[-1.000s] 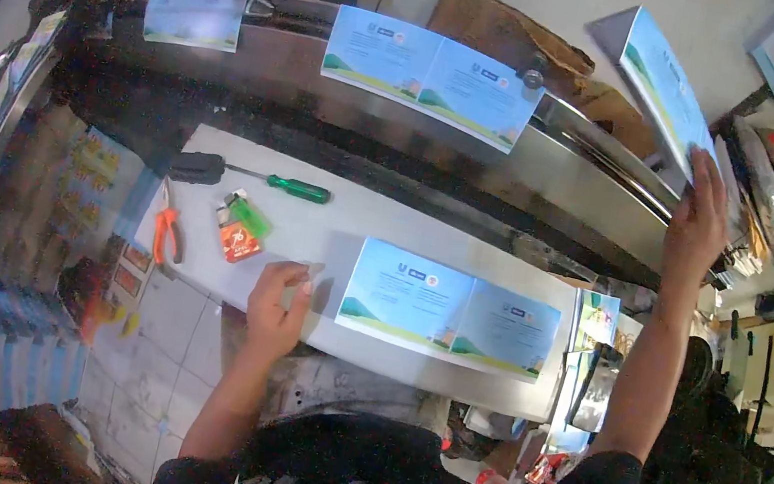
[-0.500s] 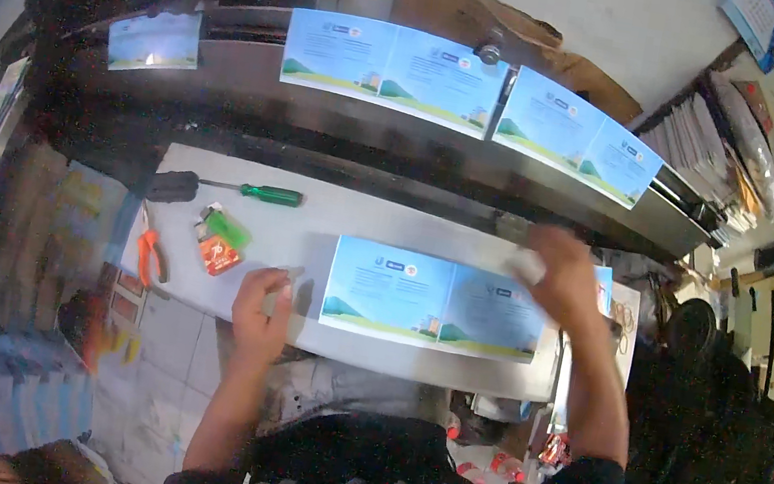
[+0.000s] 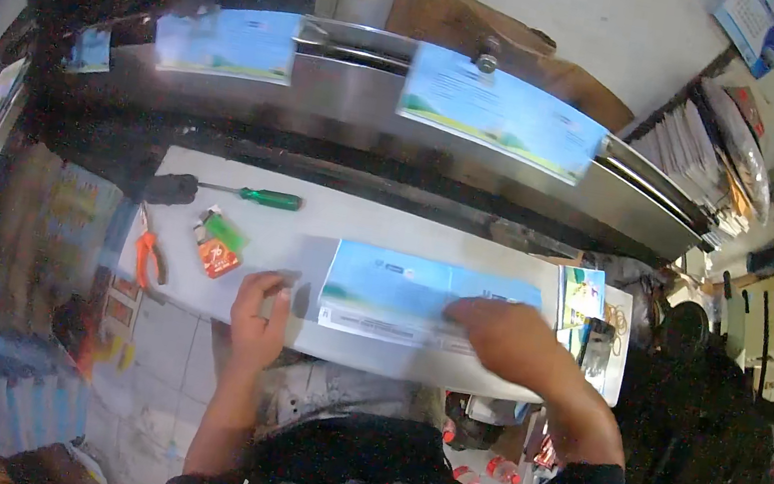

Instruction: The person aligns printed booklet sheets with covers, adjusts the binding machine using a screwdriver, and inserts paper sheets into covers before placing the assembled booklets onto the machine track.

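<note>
Near the front edge of the white table (image 3: 259, 222), my left hand (image 3: 259, 323) is loosely curled, thumb and fingers apart, holding nothing. It is just left of a blue printed sheet (image 3: 379, 292) with a green landscape along its lower part. My right hand (image 3: 513, 343) reaches across the sheet's right half, its fingers bent together at the sheet's middle. The fingertips are blurred, and the hand hides part of the sheet. A white strip with print (image 3: 364, 326) shows below the sheet's lower edge.
A green-handled screwdriver (image 3: 270, 198), orange-handled pliers (image 3: 148, 260), a green lighter (image 3: 225, 231) and an orange packet (image 3: 216, 258) lie on the left. On the right lie a colourful card (image 3: 583, 293) and a dark phone-like object (image 3: 598, 344). Similar sheets (image 3: 509, 109) hang along the metal rail behind.
My right hand has come down and left from beyond the sheet onto its middle. A white strip now shows below the sheet. The sheets along the rail have changed position; my left hand stays put.
</note>
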A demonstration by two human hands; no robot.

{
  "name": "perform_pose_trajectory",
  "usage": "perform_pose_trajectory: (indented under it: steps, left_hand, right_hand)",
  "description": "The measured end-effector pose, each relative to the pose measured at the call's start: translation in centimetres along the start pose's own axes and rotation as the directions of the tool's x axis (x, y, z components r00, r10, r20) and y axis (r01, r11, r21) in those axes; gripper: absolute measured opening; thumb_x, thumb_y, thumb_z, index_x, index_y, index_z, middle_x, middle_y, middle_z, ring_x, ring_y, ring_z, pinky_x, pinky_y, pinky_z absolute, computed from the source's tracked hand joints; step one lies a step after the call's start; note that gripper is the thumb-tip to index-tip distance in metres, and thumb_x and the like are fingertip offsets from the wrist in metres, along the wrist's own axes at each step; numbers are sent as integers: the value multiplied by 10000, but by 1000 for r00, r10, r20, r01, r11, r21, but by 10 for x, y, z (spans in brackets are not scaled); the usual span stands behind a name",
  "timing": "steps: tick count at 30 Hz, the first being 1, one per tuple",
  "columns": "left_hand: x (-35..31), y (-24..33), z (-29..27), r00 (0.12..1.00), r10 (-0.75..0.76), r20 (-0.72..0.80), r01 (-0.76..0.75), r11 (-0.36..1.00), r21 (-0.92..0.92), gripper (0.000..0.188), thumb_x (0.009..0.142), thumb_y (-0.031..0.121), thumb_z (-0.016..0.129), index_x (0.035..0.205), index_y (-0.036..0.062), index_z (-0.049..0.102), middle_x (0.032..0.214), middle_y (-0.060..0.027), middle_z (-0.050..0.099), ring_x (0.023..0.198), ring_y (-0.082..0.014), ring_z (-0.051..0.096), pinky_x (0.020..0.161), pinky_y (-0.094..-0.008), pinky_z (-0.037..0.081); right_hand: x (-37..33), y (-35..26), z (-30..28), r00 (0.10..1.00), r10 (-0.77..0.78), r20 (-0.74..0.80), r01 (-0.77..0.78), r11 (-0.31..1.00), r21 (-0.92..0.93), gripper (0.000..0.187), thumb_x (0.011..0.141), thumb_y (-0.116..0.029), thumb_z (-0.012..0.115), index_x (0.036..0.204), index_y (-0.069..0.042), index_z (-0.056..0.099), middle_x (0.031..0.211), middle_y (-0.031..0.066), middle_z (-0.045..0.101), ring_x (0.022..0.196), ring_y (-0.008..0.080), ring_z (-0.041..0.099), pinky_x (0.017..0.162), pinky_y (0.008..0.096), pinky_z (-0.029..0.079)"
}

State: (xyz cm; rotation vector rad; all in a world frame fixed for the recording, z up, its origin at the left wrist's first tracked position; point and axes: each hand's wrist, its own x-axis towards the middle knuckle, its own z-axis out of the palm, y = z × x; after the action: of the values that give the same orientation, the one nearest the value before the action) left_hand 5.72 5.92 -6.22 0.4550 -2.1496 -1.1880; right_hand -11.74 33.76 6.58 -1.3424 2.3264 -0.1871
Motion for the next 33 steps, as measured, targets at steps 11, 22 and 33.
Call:
perform_pose_trajectory:
  steps: [11,22,33]
  left_hand:
    - [-2,0,-3,1000,2,10,-2,999,37,198,862,57,601,1046,-16,597,987,-147,605,888,-252,611,822,-340,493]
    - [5,14,1,999,30,19,-31,998,53,195,869,71,607,1043,-19,609,987,-161,615,896,-264,622,820,-344,497]
    - [2,-4,-6,996,79,32,-81,995,64,223,876,144,624,1049,2,618,1013,-178,620,927,-324,613,835,-376,493]
  right_hand:
    - [7,124,-133,231,-183,-955,-439,857,-271,555,797,65,516,1271,-212,590,1280,101,592,1180,304,558,952,404,471]
    - [12,151,-23,761,218,-611,-354,929,-108,313,756,29,592,1059,-34,633,1103,146,629,1016,361,587,884,430,488]
    - [4,-21,44,986,-55,-157,27,984,-177,546,666,-284,807,1085,-31,566,1310,202,486,1207,396,462,973,471,418]
